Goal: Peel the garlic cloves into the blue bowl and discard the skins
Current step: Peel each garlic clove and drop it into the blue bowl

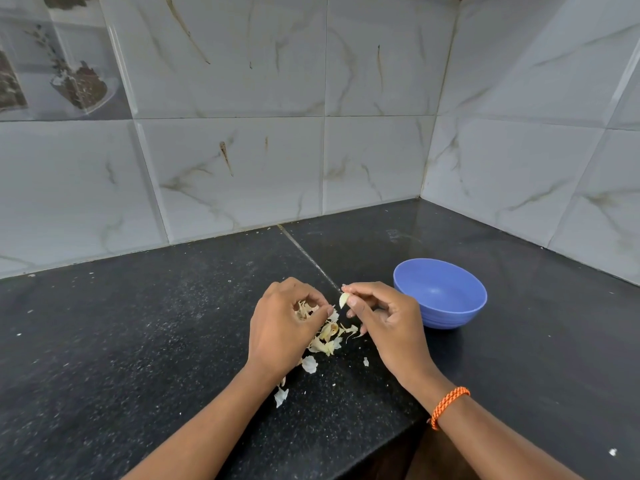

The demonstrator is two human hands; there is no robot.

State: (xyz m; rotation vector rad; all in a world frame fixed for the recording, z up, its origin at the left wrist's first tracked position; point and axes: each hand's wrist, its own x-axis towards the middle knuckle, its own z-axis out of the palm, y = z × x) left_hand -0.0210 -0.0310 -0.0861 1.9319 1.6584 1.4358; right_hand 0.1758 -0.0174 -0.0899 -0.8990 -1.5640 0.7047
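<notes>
Nearest you, an orange braided wristband point(449, 406) sat on your right wrist, and both forearms reached out over the dark speckled countertop point(138, 341). A few loose white skin flakes point(309, 364) lay by your left wrist, and just beyond them a heap of papery garlic skins point(329, 337) sat on the counter between your hands. Your left hand point(280, 327) was curled around a dry, stringy clump of garlic husk point(305, 310), fingers closed on it. Your right hand point(384, 320) pinched a pale garlic clove point(343, 300) between thumb and fingertips, raised just above the heap; it looked bare of skin, though I could not tell for certain. The blue bowl point(440, 297) stood just to the right of that hand, and what showed of its inside held no cloves. Behind it all rose the marbled wall tiles point(311, 150). You appeared to be at the end of peeling one clove; the next move called for carrying it right and releasing it over the bowl, then gathering the skins for discarding.
</notes>
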